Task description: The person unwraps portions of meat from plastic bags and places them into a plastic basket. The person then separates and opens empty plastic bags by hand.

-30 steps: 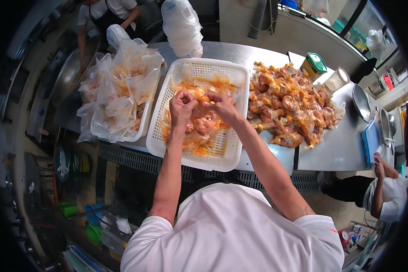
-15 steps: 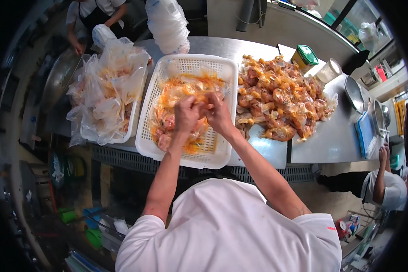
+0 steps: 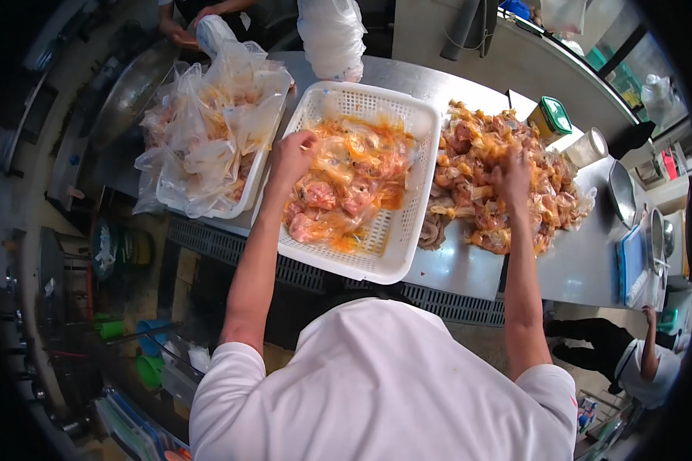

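Observation:
A white perforated basket (image 3: 396, 246) holds bagged pieces of raw meat (image 3: 354, 184) with orange marinade. My left hand (image 3: 292, 156) is over the basket's left side, its fingers curled together; whatever they may hold is too small to make out. To the right, my right hand (image 3: 513, 180) reaches onto a large pile of small tied bags of marinated meat (image 3: 477, 138). Its fingers are partly hidden against the bags, so its grip is unclear. Left of the basket, a white tub (image 3: 250, 192) is heaped with loose clear plastic bags (image 3: 207, 154) and meat.
A stack of wrapped white containers (image 3: 331, 38) stands behind the basket. At the back right are a green-lidded tub (image 3: 553, 117), a white cup (image 3: 588, 147) and metal bowls (image 3: 621, 192). One person's hands (image 3: 181, 34) show at top left; another person (image 3: 650, 365) stands at far right.
My hands, together over the basket before, have separated. The left moved to the basket's left side, and the right moved to the pile of tied bags. The whole view has shifted somewhat.

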`<state>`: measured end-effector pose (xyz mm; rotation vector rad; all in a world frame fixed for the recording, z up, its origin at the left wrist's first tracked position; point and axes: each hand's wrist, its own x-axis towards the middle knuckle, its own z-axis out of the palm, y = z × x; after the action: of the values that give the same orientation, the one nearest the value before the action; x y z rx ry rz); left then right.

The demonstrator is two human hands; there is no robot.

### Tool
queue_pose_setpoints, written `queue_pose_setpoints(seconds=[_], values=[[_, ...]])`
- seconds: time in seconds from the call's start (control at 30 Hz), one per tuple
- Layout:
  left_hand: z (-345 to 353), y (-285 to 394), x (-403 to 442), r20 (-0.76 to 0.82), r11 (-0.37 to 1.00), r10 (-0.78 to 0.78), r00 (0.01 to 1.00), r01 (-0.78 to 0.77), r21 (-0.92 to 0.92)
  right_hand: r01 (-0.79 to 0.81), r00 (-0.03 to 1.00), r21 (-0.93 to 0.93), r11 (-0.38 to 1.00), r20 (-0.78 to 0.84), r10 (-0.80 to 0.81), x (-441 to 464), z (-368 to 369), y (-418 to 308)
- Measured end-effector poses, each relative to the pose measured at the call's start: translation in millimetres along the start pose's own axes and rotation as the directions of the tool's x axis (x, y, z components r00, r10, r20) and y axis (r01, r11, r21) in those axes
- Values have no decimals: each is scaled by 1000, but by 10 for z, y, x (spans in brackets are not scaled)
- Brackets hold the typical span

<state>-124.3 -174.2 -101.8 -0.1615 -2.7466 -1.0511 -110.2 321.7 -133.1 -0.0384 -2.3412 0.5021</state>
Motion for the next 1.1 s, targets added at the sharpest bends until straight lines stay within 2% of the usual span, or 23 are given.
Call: queue_pose_setpoints(seconds=[0.07,0.1,0.13,0.17,0.2,0.27,0.3,0.33,0.4,0.43,0.47,0.5,0.57,0.6,0.63,0.7,0.77,0.83,0.9,0.93,1.0,1.03,1.1], values=[[322,-129,100,93,998,28,995,-22,-66,269,963,-510,817,121,-241,-197,232,271],[499,-175,146,183,991,53,982,-29,-131,276,961,-507,817,115,-253,-65,255,226],[688,-192,174,174,987,113,978,-89,-136,67,938,-380,922,338,71,73,239,115],[874,-188,210,163,978,178,971,-155,-141,-187,756,-306,933,561,336,218,151,-64],[1054,-204,202,157,977,182,971,-161,-140,-331,786,-89,939,525,327,298,-130,-633],[1236,-208,185,96,895,375,922,-387,222,-247,847,156,956,514,135,245,30,-1015],[1249,-194,203,87,829,440,894,-441,343,-443,732,224,868,649,206,249,-92,-1410],[1118,-124,315,185,858,395,900,-434,275,-219,819,342,914,574,-19,111,68,-1440],[810,109,440,306,874,368,878,-439,210,-227,739,393,891,665,-105,90,106,-1727],[613,291,440,357,925,311,881,-367,99,-141,759,423,895,627,-176,95,94,-1860],[459,468,406,417,962,253,873,-275,-7,-163,741,527,834,624,-249,77,204,-1905],[340,640,393,429,958,261,865,-286,-7,-174,748,524,834,621,-234,68,294,-1995],[141,919,366,184,814,577,795,-544,-203,170,833,713,680,264,-485,63,416,-2181],[77,1003,374,168,788,613,772,-586,-188,171,834,712,681,263,-485,91,403,-2232],[5,1069,352,168,789,613,772,-586,-187,68,787,734,675,377,-489,121,381,-2277],[-141,1118,268,330,910,398,856,-325,-256,-36,721,745,666,481,-499,178,383,-2289],[-147,759,257,402,921,389,829,-350,-170,-61,668,722,690,543,-509,272,424,-2128],[-209,458,222,474,921,375,796,-379,-93,39,652,704,710,521,-552,379,218,-2100],[-317,280,203,488,917,325,810,-395,45,116,552,522,845,674,-492,447,3,-2103],[-450,313,209,489,917,329,808,-398,41,153,598,529,835,623,-504,447,-8,-2054],[-720,413,239,302,921,349,887,-384,63,125,629,524,842,614,-476,514,-61,-1978],[-742,495,232,301,922,349,888,-383,60,97,659,526,845,602,-451,557,-131,-2001],[-662,670,188,73,917,372,925,-354,-187,61,664,488,871,631,-401,591,-215,-2120]])
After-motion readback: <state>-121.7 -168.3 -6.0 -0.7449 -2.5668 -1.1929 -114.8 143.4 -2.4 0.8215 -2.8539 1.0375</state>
